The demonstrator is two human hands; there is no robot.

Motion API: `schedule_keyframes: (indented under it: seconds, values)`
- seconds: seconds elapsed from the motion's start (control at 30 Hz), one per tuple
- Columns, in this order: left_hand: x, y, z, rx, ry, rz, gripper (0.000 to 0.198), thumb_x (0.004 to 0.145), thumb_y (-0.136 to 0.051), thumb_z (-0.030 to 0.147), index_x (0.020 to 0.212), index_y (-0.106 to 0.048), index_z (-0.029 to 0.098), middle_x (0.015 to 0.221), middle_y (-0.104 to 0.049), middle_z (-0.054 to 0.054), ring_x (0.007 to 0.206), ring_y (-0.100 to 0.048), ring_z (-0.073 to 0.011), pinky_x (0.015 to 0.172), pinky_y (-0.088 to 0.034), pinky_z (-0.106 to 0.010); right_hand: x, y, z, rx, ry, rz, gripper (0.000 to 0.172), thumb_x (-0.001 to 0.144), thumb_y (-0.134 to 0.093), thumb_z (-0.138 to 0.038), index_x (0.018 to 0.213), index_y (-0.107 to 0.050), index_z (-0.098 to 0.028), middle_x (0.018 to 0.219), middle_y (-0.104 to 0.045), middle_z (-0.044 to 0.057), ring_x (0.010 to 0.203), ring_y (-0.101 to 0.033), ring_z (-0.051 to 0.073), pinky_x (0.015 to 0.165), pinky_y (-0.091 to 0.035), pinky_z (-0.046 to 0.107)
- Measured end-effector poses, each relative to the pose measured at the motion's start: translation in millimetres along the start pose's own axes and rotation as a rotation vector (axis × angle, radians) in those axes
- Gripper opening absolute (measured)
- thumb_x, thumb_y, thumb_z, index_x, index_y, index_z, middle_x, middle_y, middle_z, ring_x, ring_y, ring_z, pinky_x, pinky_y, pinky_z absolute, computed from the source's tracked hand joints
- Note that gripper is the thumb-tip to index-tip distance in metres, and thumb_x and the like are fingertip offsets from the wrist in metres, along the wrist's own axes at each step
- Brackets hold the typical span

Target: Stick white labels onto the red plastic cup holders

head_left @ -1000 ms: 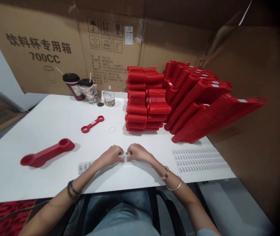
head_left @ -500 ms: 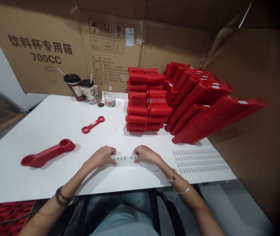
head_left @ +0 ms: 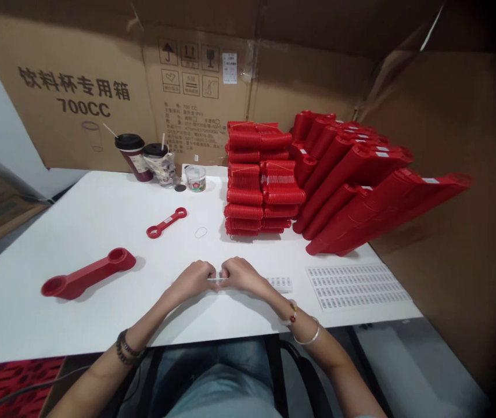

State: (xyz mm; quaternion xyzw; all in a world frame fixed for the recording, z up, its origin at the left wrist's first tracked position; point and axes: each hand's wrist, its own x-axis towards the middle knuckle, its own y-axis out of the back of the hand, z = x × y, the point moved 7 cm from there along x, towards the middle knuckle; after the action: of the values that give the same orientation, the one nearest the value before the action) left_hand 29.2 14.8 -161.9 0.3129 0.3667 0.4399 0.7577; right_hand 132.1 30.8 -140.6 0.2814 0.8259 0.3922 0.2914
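Note:
My left hand (head_left: 196, 276) and my right hand (head_left: 238, 274) rest close together on the white table (head_left: 100, 209), near its front edge. Both pinch a narrow strip of small white labels (head_left: 279, 283) between thumb and fingers. The strip trails out to the right past my right wrist. A sheet of the same labels (head_left: 356, 285) lies flat to the right. A stack of red plastic pieces (head_left: 86, 273) lies on its side to the left. A single thin red piece with a white label (head_left: 166, 222) is farther back.
Banded bundles of red pieces (head_left: 259, 177) are piled at the back centre. Long leaning stacks (head_left: 361, 186) fill the right. A rubber band (head_left: 201, 232), a small tub (head_left: 195, 177) and two drink cups (head_left: 146, 157) stand behind. Cardboard boxes (head_left: 100, 87) wall the table.
My hands were about a hand's width apart along the strip half a second ago; now they are together again. More of the strip lies out to the right.

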Motion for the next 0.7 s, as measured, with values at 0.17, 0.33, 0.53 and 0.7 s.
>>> schedule_keyframes:
  seconds: [0.17,0.33,0.53,0.7]
  values:
    - [-2.2,2.2,10.6,0.011,-0.039,-0.009,0.018,0.074,-0.065,0.030,0.062,-0.068,0.017,0.059,-0.062,-0.004,0.058,-0.050,-0.0167,0.058,-0.027,-0.028,-1.0,2.2,1.8,0.088,0.049,-0.015,0.020,0.072,-0.074,-0.020,0.058,-0.061,-0.016,0.059,-0.059,-0.003,0.056,-0.047,0.010,0.055,-0.030,0.024]
    - [-7.3,3.4,16.0,0.004,-0.065,-0.038,0.015,0.073,-0.067,0.029,0.064,-0.070,0.017,0.062,-0.065,-0.005,0.063,-0.053,-0.0185,0.061,-0.028,-0.028,-3.1,3.7,3.8,0.095,0.085,-0.058,0.011,0.070,-0.075,-0.017,0.064,-0.066,-0.015,0.062,-0.062,-0.001,0.059,-0.052,0.011,0.057,-0.033,0.024]
    - [-13.2,13.7,-11.1,-0.032,0.012,0.000,0.018,0.068,-0.070,0.035,0.074,-0.069,0.018,0.071,-0.066,-0.003,0.067,-0.055,-0.0182,0.060,-0.031,-0.026,-7.8,7.8,13.8,-0.046,0.041,-0.041,0.011,0.071,-0.076,-0.017,0.066,-0.067,-0.021,0.073,-0.068,0.002,0.069,-0.056,0.017,0.062,-0.035,0.028]
    - [-9.2,10.3,-15.2,-0.057,0.016,-0.001,0.016,0.072,-0.066,0.032,0.065,-0.063,0.017,0.062,-0.060,0.000,0.061,-0.051,-0.0151,0.059,-0.030,-0.026,-8.3,8.2,1.6,-0.253,-0.074,0.040,0.036,0.064,-0.081,-0.017,0.097,-0.067,-0.018,0.112,-0.063,0.014,0.105,-0.053,0.031,0.085,-0.037,0.038]
